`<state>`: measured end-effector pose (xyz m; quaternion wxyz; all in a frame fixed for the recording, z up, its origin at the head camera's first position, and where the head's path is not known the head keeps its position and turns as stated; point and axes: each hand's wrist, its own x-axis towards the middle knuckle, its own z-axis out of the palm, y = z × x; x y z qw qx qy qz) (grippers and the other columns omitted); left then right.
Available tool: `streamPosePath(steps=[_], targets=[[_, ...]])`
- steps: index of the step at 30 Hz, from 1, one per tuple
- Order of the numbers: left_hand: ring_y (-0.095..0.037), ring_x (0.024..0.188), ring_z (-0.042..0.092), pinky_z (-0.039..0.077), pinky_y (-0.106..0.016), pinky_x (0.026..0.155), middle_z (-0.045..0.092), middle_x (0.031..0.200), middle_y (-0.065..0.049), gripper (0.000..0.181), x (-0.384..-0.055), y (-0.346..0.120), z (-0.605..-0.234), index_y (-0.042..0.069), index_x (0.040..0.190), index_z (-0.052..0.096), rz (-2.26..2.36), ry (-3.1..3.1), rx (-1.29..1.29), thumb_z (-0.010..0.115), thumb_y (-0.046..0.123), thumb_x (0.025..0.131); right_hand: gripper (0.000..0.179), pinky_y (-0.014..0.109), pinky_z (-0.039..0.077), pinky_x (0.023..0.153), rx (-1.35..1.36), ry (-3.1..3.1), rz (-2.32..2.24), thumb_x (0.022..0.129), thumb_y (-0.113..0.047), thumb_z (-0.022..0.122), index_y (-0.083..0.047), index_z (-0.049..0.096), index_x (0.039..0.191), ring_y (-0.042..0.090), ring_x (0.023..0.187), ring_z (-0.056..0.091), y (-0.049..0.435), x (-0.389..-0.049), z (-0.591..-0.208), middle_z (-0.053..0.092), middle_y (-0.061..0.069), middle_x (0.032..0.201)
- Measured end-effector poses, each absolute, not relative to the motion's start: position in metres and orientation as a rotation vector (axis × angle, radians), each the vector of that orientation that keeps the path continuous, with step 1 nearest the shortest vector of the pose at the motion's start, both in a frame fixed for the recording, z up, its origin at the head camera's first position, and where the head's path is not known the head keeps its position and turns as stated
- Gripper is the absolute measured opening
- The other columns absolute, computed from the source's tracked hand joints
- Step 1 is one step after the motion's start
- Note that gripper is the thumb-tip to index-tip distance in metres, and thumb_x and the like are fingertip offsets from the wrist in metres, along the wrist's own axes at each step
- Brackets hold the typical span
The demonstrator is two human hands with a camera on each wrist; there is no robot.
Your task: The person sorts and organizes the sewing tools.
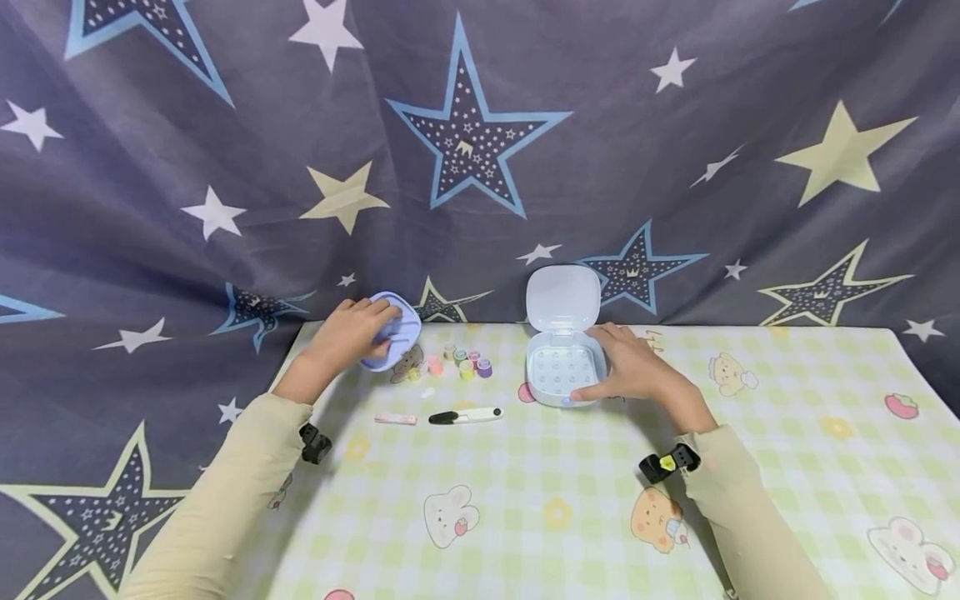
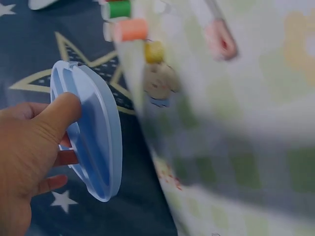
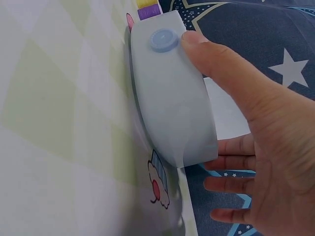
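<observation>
In the head view, my left hand [image 1: 347,335] holds a light-blue divided tray [image 1: 406,330] up on edge at the table's back left. The left wrist view shows the thumb on the tray's [image 2: 93,132] inner face and fingers at its far side. My right hand [image 1: 633,368] grips the right side of a pale-blue box [image 1: 551,399]. Its thumb lies at the front edge, near the round blue button [image 3: 164,40], and its fingers reach round the side. The box's lid [image 1: 562,293] stands raised, and rows of small pegs [image 1: 564,367] show inside.
Several small thread spools [image 1: 467,369] in different colours stand between tray and box. In front of them lie a pink strip-like item [image 1: 395,419] and a slim black-and-white tool [image 1: 467,416]. A star-patterned curtain [image 1: 480,242] hangs right behind the checked tablecloth [image 1: 525,483].
</observation>
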<state>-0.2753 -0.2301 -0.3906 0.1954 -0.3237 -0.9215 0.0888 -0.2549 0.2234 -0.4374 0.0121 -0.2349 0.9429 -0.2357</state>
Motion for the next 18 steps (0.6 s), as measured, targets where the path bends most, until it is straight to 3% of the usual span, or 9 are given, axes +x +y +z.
streamPosePath(steps=[18], targets=[[-0.035, 0.105, 0.061, 0.049, -0.05, 0.083, 0.06, 0.115, -0.012, 0.045, -0.28, -0.255, -0.428, 0.007, 0.124, 0.058, 0.417, -2.739, -0.962, 0.077, 0.019, 0.085, 0.111, 0.065, 0.04, 0.107, -0.732, 2.935, -0.736, 0.064, -0.059, 0.09, 0.003, 0.048, 0.145, 0.041, 0.131, 0.048, 0.224, -0.258, -0.439, 0.054, 0.023, 0.141]])
